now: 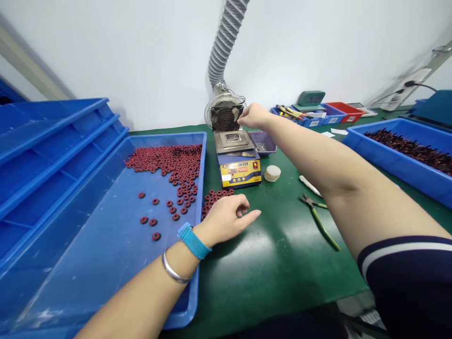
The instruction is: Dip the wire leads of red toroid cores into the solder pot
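My left hand [229, 217] hovers above the green table beside a small pile of red and black wound ring coils [211, 200]. Its thumb is stretched away from the loosely bent fingers, with nothing seen between them. My right hand [254, 116] reaches far forward, fingertips pinched together in front of a round fan guard [225, 117]; whatever they may hold is too small to make out. Below that hand stands a yellow and blue solder pot [241, 173] with a lit red display and a square metal bath [233, 137] on top.
A large blue tray [106, 212] holding many ring coils lies left, beside stacked blue trays [52, 141]. Green-handled cutters [321, 226] and a round whitish block [272, 173] lie on the table. Another blue bin [391, 126] stands right; a grey hose [226, 42] hangs behind.
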Available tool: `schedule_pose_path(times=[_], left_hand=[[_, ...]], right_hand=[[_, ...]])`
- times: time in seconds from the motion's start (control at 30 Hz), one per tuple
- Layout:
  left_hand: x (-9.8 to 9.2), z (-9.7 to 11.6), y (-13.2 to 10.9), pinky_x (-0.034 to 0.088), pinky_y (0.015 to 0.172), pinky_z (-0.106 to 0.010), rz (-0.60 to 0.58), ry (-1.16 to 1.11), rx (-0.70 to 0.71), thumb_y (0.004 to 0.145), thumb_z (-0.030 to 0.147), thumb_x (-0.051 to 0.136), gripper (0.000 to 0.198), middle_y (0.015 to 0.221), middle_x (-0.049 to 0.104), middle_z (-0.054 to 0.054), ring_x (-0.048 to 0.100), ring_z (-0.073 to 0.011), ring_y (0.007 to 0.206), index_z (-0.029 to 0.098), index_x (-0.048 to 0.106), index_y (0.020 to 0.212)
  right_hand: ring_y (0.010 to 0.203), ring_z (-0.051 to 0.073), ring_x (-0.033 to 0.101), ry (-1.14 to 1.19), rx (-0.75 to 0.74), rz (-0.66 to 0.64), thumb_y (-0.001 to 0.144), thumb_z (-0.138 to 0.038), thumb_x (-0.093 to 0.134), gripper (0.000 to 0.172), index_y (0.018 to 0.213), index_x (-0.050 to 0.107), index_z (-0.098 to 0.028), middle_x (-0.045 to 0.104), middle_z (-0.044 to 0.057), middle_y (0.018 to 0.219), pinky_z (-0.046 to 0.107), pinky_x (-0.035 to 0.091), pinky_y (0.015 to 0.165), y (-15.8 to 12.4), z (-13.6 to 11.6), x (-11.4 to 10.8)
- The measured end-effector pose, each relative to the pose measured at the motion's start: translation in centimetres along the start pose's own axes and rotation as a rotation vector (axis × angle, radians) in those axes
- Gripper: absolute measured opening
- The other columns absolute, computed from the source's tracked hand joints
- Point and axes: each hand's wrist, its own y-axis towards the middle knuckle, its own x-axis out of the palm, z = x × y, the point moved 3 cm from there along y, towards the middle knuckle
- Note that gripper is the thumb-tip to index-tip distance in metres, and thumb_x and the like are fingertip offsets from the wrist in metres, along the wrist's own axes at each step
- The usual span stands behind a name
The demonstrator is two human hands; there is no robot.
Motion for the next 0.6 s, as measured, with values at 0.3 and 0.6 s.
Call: schedule_pose_path(times=[0.3, 0.6], left_hand=[[0.1, -0.3, 0.1, 0.04, 0.057, -0.026, -0.003, 0.008, 0.002, 0.081, 0.042, 0.059, 0.026, 0.065, 0.058, 0.0, 0.051, -0.0132, 0.06, 0.018, 0.054, 0.072], [0.2, -0.6, 0.1, 0.04, 0.058, -0.026, -0.034, 0.014, -0.018, 0.08, 0.042, 0.059, 0.026, 0.068, 0.06, -0.001, 0.053, -0.0137, 0.062, 0.017, 0.055, 0.074]], right_hand=[[0.067, 0.02, 0.064, 0.275, 0.112, -0.011, 0.071, -0.015, 0.07, 0.009, 0.069, 0.068, -0.007, 0.058, 0.003, 0.053, 0.044, 0.054, 0.077, -1.8, 0.4, -0.5], [0.104, 0.029, 0.063, -0.081, 0.037, 0.011, 0.071, -0.017, 0.069, 0.027, 0.094, 0.067, -0.003, 0.068, 0.017, 0.099, 0.044, 0.048, 0.095, 0.5, 0.8, 1.7]])
